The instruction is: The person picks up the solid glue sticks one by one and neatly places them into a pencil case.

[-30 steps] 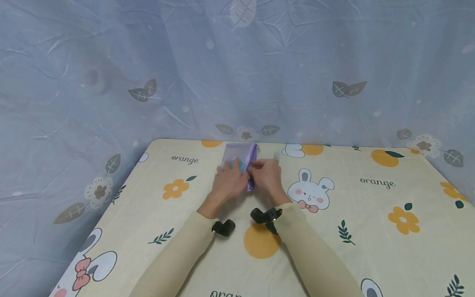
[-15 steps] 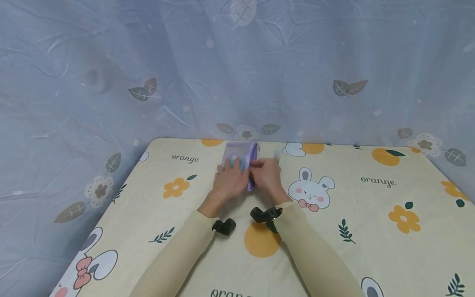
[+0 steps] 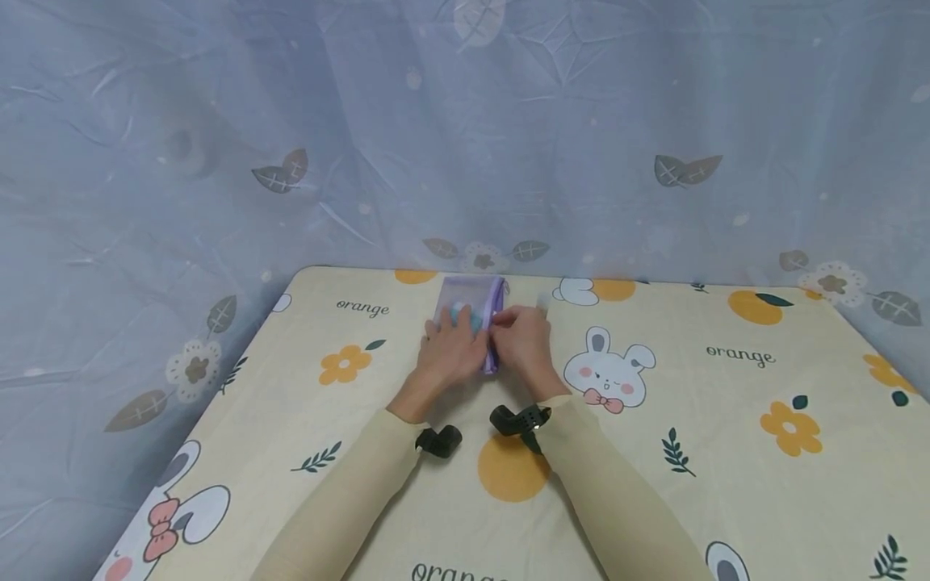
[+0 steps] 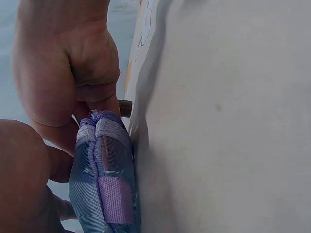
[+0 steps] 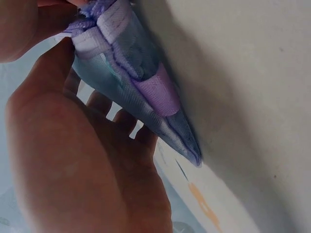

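Note:
A purple mesh zipper pouch (image 3: 472, 292) lies near the table's far edge, with something light blue (image 3: 465, 316) showing through. My left hand (image 3: 452, 349) rests on its mesh, fingers spread and extended, thumb touching the zipper side. At the right edge my right hand (image 3: 521, 339) pinches the zippered edge; whether it has the zipper pull is hidden. In the left wrist view, the pouch's end (image 4: 104, 160) shows pale tabs and a lilac tag. Beyond the right hand pokes the pale tip of a slim object (image 3: 542, 302); a brown cylindrical end (image 4: 125, 108) shows below that hand.
A cream cloth (image 3: 639, 516) printed with oranges, flowers and rabbits covers the table. Behind and to the left hangs a blue-grey curtain (image 3: 465, 161). Each wrist wears a black camera (image 3: 439, 441).
The hands and pouch stay almost in place. My left fingers and right fingertips have shifted only slightly on the pouch, and the view has tilted a little.

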`<state>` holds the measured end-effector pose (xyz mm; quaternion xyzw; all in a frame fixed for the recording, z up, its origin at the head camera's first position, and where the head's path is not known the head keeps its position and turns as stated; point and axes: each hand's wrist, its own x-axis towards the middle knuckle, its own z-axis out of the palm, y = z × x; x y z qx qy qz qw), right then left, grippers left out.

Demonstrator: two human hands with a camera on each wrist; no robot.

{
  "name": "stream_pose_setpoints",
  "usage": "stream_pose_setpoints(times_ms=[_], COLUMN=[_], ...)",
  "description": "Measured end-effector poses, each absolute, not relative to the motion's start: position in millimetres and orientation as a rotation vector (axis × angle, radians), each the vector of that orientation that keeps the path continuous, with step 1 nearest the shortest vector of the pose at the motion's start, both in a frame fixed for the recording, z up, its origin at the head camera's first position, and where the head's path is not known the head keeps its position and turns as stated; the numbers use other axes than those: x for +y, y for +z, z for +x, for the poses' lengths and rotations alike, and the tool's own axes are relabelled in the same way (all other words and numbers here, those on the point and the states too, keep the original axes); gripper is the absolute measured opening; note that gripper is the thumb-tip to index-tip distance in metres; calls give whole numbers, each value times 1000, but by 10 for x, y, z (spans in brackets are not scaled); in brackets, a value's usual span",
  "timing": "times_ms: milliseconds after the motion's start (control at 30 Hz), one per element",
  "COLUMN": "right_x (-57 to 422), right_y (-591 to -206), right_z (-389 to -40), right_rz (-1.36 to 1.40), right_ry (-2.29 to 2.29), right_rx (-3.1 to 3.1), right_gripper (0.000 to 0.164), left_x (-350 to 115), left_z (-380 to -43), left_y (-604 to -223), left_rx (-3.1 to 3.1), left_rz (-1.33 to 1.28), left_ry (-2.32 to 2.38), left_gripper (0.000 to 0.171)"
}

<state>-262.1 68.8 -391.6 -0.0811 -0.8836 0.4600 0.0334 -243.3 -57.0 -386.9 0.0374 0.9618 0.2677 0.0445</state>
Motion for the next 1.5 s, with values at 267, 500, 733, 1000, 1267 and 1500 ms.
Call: stream_pose_setpoints(times_ms=[267, 500, 733, 1000, 1267, 1500], right_x=[692, 731, 738, 730, 850, 1007], right_y=[-3871, -3811, -3711, -3587, -3551, -3468], right_z=[-2633, -2635, -2608, -2547, -2600, -2623], right_rz=[-208, -144, -81, 19, 134, 198], right_ry=[1351, 1354, 1394, 1497, 1569, 1606], right_rx=[-2702, -2666, -2610, -2527, -2459, -2425], right_gripper=[28, 28, 33, 40, 41, 44], left_x=[-571, -562, -567, -583, -586, -592], left_z=[-2454, -2455, -2468, -2440, -2448, -2455], left_y=[-3872, -3870, -3891, -3867, -3886, -3883], left_rx=[2950, 2951, 2945, 2925, 2931, 2928], left_rz=[119, 127, 122, 106, 110, 120], left_ry=[808, 808, 811, 814, 801, 801], left_gripper=[66, 67, 67, 68, 68, 69])
